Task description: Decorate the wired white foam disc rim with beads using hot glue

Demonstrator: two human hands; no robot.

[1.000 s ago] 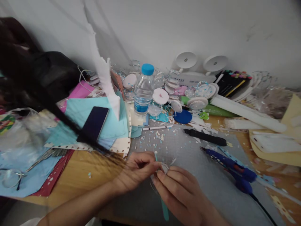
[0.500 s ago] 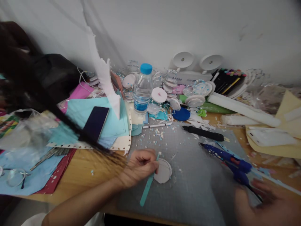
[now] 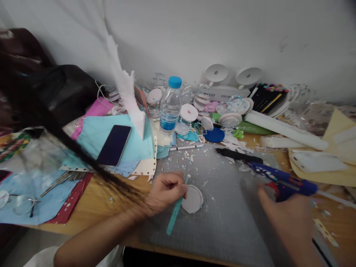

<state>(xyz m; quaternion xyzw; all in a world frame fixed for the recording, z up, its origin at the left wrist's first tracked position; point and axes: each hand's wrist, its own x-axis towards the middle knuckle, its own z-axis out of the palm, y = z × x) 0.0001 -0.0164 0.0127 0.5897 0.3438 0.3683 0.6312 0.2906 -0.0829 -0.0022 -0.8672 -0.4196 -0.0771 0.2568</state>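
Observation:
My left hand (image 3: 165,192) is closed, with thumb and finger pinching the upper part of a narrow teal paper strip (image 3: 174,219) that slants down towards me. Just right of the strip, a pale round disc (image 3: 192,200) lies on the grey cutting mat (image 3: 222,230). My right hand (image 3: 290,218), blurred by motion, is wrapped round the handle of a blue hot glue gun (image 3: 289,181). The gun's nozzle points left, near a black pen-like tool (image 3: 239,155), and a white glue stick (image 3: 336,198) sticks out behind. My palm hides part of the handle.
A water bottle (image 3: 168,107) stands at the back among several decorated discs (image 3: 189,112). On the left a phone (image 3: 114,144) lies on teal paper, with glasses (image 3: 22,204) nearer the edge. Dark hair strands (image 3: 83,155) cross the left side. Small scraps dot the mat.
My right hand has closed round the glue gun and raised it from the table, shifting it up and to the right. My left hand keeps the strip in nearly the same place.

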